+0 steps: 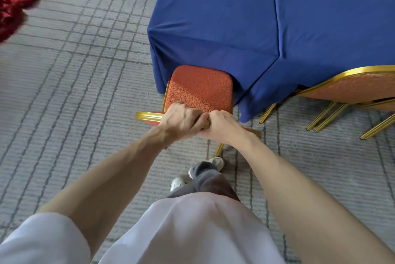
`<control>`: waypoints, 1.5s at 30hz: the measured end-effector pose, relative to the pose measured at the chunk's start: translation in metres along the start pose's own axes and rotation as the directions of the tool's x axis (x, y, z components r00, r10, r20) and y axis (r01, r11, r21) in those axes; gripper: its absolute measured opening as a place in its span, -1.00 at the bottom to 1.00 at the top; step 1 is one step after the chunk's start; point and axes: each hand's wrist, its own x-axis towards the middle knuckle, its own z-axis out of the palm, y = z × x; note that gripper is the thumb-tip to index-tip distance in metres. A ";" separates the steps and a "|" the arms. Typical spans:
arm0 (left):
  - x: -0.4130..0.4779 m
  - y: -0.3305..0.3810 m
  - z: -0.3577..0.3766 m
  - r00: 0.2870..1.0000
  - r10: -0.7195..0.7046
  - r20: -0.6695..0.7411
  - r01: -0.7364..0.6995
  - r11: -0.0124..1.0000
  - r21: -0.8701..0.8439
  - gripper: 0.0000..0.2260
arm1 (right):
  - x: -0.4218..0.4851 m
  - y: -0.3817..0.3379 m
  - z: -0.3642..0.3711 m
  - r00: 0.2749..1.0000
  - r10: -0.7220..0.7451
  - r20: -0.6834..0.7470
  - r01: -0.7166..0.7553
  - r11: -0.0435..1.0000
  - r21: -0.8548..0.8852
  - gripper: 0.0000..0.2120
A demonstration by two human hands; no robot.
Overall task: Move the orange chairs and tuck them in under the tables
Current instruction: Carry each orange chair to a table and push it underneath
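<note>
An orange chair (201, 90) with a gold metal frame stands in front of me, its patterned seat partly under the edge of a table draped in blue cloth (213, 17). My left hand (181, 120) and my right hand (222, 126) sit side by side on top of the chair's gold backrest rail, fingers curled round it. A second blue-covered table (337, 28) adjoins on the right. Another orange chair (352, 88) with gold legs stands at that table, its back toward me and its seat hidden under the cloth.
Grey carpet with dark grid lines covers the floor to the left and behind me. A heap of red cloth (12, 4) lies at the far left edge. My feet in white shoes (215, 163) stand just behind the chair's rear legs.
</note>
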 end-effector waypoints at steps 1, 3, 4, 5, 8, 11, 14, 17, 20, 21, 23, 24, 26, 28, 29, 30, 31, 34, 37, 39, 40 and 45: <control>0.004 -0.002 0.000 1.000 0.013 -0.001 -0.013 1.000 -0.006 -0.61 | 0.002 0.002 -0.001 1.000 -0.001 -0.008 0.001 1.000 0.007 -0.62; 0.006 -0.004 0.001 0.999 0.032 -0.006 -0.032 0.999 -0.019 -0.62 | 0.004 0.003 0.000 1.000 -0.011 -0.005 0.011 1.000 0.026 -0.64; 0.005 -0.005 0.001 0.999 0.034 0.007 -0.034 0.999 -0.025 -0.62 | 0.004 0.004 0.001 1.000 -0.024 0.005 0.023 0.999 0.034 -0.67; 0.003 -0.005 0.002 0.999 0.035 0.016 -0.034 0.999 -0.029 -0.61 | 0.002 0.004 0.001 0.999 -0.036 0.015 0.035 0.999 0.039 -0.70; 0.000 -0.003 0.004 0.999 0.019 0.031 -0.018 0.999 -0.027 -0.61 | -0.007 0.006 -0.009 0.997 -0.065 0.035 0.062 0.994 0.095 -0.76; -0.001 0.006 -0.003 0.995 -0.067 0.078 0.071 0.996 -0.046 -0.62 | -0.021 0.007 -0.022 0.993 -0.058 0.101 0.041 0.986 0.164 -0.80; -0.001 0.015 -0.010 0.961 -0.237 0.140 0.255 0.959 -0.127 -0.61 | -0.027 0.011 -0.032 0.990 -0.036 0.138 0.002 0.971 0.239 -0.79; 0.001 0.023 -0.030 0.911 -0.403 0.081 0.411 0.886 -0.215 -0.62 | -0.021 0.013 -0.047 0.990 -0.058 0.130 0.021 0.962 0.271 -0.68; -0.007 0.024 -0.052 0.813 -0.581 -0.034 0.547 0.782 -0.299 -0.60 | -0.008 0.008 -0.056 0.985 -0.135 0.110 0.107 0.968 0.226 -0.71; -0.011 0.023 -0.058 0.777 -0.627 -0.065 0.577 0.749 -0.327 -0.59 | -0.003 0.004 -0.058 0.981 -0.164 0.101 0.140 0.968 0.210 -0.74; -0.028 0.022 -0.073 0.716 -0.694 -0.073 0.627 0.686 -0.369 -0.58 | 0.003 -0.013 -0.058 0.966 -0.241 0.089 0.221 0.956 0.192 -0.76; -0.041 0.019 -0.084 0.693 -0.717 -0.072 0.650 0.664 -0.370 -0.57 | 0.005 -0.027 -0.056 0.954 -0.286 0.086 0.265 0.944 0.195 -0.75; -0.069 0.016 -0.109 0.648 -0.757 -0.089 0.693 0.634 -0.344 -0.55 | 0.006 -0.063 -0.049 0.929 -0.360 0.086 0.335 0.916 0.220 -0.73; -0.103 0.011 -0.136 0.575 -0.806 -0.140 0.731 0.584 -0.353 -0.57 | 0.006 -0.104 -0.035 0.893 -0.446 0.061 0.423 0.877 0.226 -0.73; -0.126 0.011 -0.154 0.536 -0.827 -0.168 0.748 0.558 -0.360 -0.60 | 0.004 -0.131 -0.025 0.867 -0.496 0.056 0.473 0.852 0.223 -0.73; -0.138 0.011 -0.164 0.510 -0.841 -0.181 0.755 0.539 -0.375 -0.62 | 0.002 -0.148 -0.018 0.846 -0.530 0.053 0.508 0.833 0.220 -0.72; -0.173 0.012 -0.182 0.453 -0.865 -0.218 0.775 0.502 -0.384 -0.62 | -0.007 -0.183 -0.005 0.803 -0.592 0.068 0.565 0.793 0.226 -0.71; -0.250 0.015 -0.215 0.357 -0.897 -0.259 0.822 0.433 -0.368 -0.54 | -0.031 -0.255 0.022 0.742 -0.665 0.080 0.624 0.730 0.277 -0.72; -0.356 0.026 -0.258 0.205 -0.921 -0.332 0.856 0.333 -0.395 -0.45 | -0.072 -0.345 0.059 0.671 -0.740 0.053 0.682 0.643 0.348 -0.76; -0.435 0.042 -0.295 0.074 -0.908 -0.413 0.838 0.281 -0.467 -0.53 | -0.106 -0.412 0.089 0.596 -0.799 0.082 0.729 0.581 0.361 -0.76; -0.478 0.048 -0.314 0.017 -0.890 -0.455 0.825 0.269 -0.496 -0.57 | -0.126 -0.448 0.103 0.558 -0.826 0.085 0.751 0.546 0.372 -0.75; -0.668 0.113 -0.415 -0.267 -0.734 -0.624 0.779 0.216 -0.588 -0.64 | -0.229 -0.595 0.186 0.401 -0.914 0.062 0.840 0.394 0.372 -0.73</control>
